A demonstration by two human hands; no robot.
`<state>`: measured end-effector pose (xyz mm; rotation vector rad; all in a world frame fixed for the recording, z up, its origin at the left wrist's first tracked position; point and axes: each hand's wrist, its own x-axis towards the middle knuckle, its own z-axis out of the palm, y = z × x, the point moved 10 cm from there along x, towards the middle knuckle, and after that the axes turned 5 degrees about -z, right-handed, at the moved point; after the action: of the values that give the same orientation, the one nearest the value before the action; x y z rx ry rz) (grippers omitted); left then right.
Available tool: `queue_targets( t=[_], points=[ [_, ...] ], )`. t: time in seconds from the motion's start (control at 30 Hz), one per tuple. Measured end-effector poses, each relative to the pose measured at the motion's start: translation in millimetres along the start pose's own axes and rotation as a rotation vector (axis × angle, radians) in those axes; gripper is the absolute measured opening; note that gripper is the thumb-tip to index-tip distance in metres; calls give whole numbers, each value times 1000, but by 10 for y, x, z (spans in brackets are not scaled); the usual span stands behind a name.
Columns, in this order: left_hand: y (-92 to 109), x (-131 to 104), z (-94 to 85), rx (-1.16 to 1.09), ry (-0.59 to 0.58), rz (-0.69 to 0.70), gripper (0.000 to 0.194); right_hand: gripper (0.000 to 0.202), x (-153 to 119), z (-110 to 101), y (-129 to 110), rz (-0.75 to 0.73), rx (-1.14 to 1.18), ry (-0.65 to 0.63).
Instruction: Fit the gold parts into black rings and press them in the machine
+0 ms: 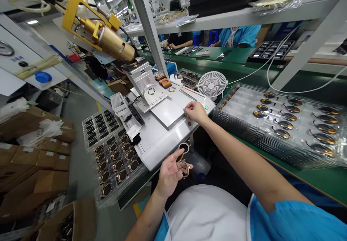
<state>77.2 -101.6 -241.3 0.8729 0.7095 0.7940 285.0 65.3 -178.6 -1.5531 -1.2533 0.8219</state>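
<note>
One ring: gold-toned, shiny, round, open centre; in left hand, off the edge of the white base
Left hand: thumb and fingers pinching ring
Right hand: fingertips drawn together by metal plate; can't tell if anything's between

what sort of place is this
Most likely a factory floor for putting small parts together. Clear trays hold rows of similar round parts, a gold cylinder hangs over the workstation, and other people sit along a long green worktop.
</note>
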Motion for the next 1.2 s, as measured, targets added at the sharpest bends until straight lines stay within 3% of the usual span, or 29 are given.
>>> queue_targets(
  t=[0.13, 0.23, 0.4, 0.5, 0.63, 0.73, 0.87, 0.97, 1.1, 1.2],
  points=[
    [53, -107, -111, 58, 38, 35, 96, 24, -37, -115, 85, 31, -67, 64],
    [105, -142, -101, 207, 41, 92, 101, 28, -369, -144, 163, -6, -8, 71],
    [173, -93, 126, 630, 58, 270, 100, 40, -1291, 389, 233, -39, 412, -279],
    [120, -13, 287, 748, 20, 285, 97, 48, -1571, 434, 287, -8, 557, -227],
    [83, 40, 368, 664, -34, 230, 89, 41, -1579, 313, 354, 60, 662, -164],
    [153, 33, 333, 528, -28, 227, 87, 40, -1562, 250, 346, 103, 693, -213],
    [212, 32, 317, 530, -65, 246, 84, 41, -1590, 231, 370, 162, 674, -235],
    [212, 24, 365, 686, -124, 318, 80, 43, -1584, 210, 409, 187, 652, -210],
    [146, -41, 509, 1103, -212, 506, 92, 46, -1589, 242, 430, 223, 665, -285],
    [67, -39, 520, 1234, -243, 502, 103, 49, -1607, 234, 457, 241, 686, -293]
  ],
)
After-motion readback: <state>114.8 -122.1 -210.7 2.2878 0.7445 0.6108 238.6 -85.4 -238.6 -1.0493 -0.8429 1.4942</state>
